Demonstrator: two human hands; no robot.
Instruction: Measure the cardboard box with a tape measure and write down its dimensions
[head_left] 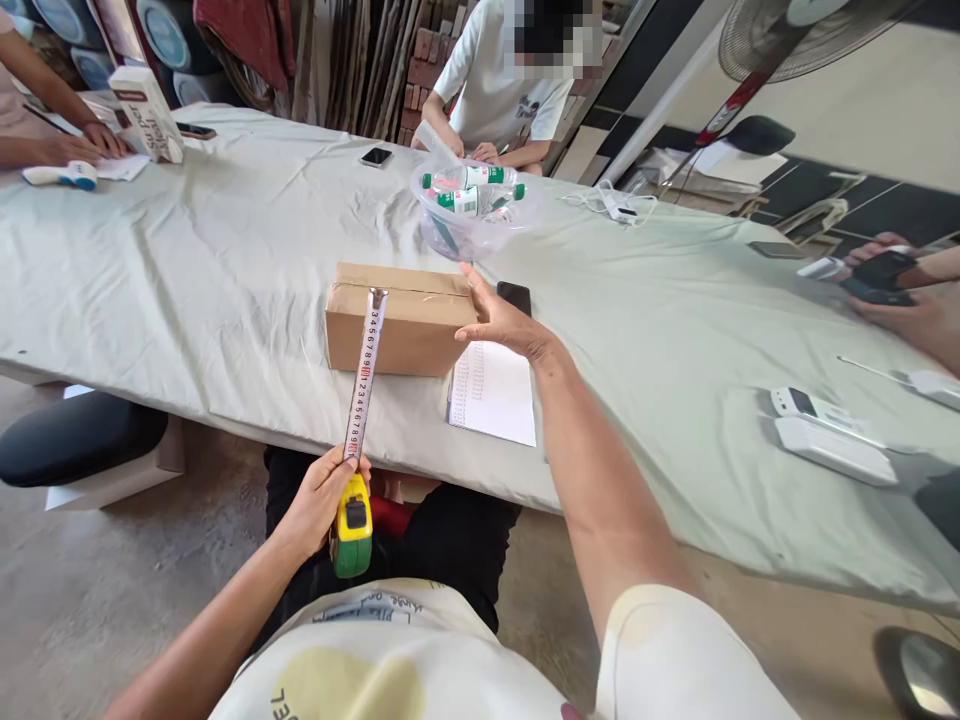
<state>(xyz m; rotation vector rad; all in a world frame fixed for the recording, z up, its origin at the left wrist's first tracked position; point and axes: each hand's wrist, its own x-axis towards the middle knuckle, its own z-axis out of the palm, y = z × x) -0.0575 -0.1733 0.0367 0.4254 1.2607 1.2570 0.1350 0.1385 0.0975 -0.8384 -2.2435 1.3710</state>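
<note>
The left hand [330, 490] is closed around a yellow-and-green tape measure [354, 530], its printed steel blade [363, 385] drawn out and pointing away from the body. The blade's hooked end overlaps the upper front edge of a brown cardboard box [405, 335] — whether it touches cannot be told. The right hand [504, 318], fingers and thumb spread apart, rests at the box's right end. The box sits near the front edge of the cloth-covered worktop [225, 230]. Just beside it, under the right wrist, lies a sheet of printed paper [502, 400], with a black smartphone [514, 297] behind the hand. Farther back — a clear plastic basin [487, 238] holding green-capped bottles [465, 202], and a person in a white T-shirt [495, 70] seated across.
</note>
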